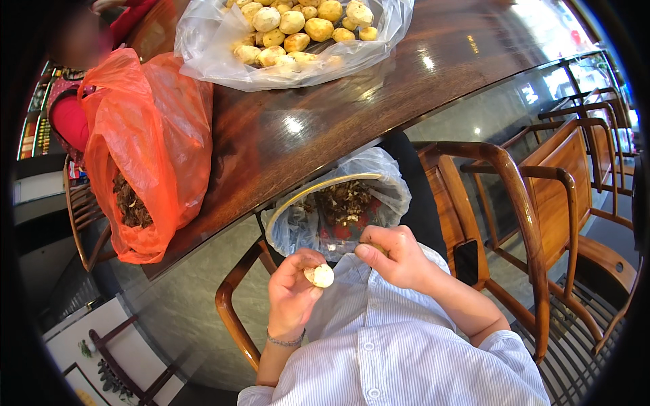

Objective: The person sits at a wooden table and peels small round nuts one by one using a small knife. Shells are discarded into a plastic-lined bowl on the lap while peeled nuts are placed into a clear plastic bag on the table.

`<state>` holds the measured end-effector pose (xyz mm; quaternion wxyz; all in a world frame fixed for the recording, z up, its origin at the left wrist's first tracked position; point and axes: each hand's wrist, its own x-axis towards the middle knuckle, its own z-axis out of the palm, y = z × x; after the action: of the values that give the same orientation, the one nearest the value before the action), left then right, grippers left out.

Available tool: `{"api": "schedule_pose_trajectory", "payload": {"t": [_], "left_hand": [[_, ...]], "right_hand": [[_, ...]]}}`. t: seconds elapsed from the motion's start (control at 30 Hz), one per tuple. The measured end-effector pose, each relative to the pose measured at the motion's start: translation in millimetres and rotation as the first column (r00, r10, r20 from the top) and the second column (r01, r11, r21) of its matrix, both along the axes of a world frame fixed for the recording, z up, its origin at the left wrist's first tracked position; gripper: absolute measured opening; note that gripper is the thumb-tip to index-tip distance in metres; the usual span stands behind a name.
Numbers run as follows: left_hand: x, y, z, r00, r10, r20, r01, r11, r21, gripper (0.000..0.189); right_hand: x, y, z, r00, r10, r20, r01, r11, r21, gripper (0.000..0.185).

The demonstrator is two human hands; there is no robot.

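My left hand (292, 294) holds a small, pale peeled tuber (321, 275), its cut white end turned up. Closed around what looks like the yellowish handle of a small knife, my right hand (398, 256) is to the right of the tuber, apart from it; the blade is hard to make out. Just beyond both hands is a waste bin (287, 200) with a yellow rim and a clear plastic liner, between my legs. Brown and whitish peelings (348, 200) lie inside it.
On the dark wooden table (315, 109) stands a clear plastic bag (213, 63) of peeled yellowish tubers (292, 23). A red plastic bag (152, 132) with brown fibrous tubers (131, 203) sits at its left edge. Wooden chairs (553, 198) line the right; another person's red sleeve (73, 122) shows left.
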<state>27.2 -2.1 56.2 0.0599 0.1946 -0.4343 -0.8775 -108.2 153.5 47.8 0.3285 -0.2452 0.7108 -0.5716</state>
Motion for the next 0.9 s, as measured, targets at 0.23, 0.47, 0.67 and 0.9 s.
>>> {"api": "schedule_pose_trajectory", "payload": {"t": [0.23,0.47,0.67,0.9], "left_hand": [[-15,1,17,0.994,0.102,0.029,-0.095,0.978,-0.187,0.034],[-101,-38,87,0.995,0.084,-0.051,-0.098,0.865,-0.493,0.034],[-162,-58,118,0.956,0.140,-0.258,-0.277,0.720,-0.636,0.037],[-87,-14,55,0.871,-0.483,-0.092,-0.053,0.093,-0.994,0.030]], "right_hand": [[5,-1,-6,0.995,-0.076,-0.065,0.082,0.991,0.102,0.027],[1,-3,-5,0.960,0.141,-0.242,-0.024,0.901,0.433,0.034],[-6,-1,5,0.941,0.184,-0.286,-0.034,0.888,0.459,0.031],[-16,-8,20,0.895,0.267,-0.358,-0.077,0.881,0.467,0.024]]}}
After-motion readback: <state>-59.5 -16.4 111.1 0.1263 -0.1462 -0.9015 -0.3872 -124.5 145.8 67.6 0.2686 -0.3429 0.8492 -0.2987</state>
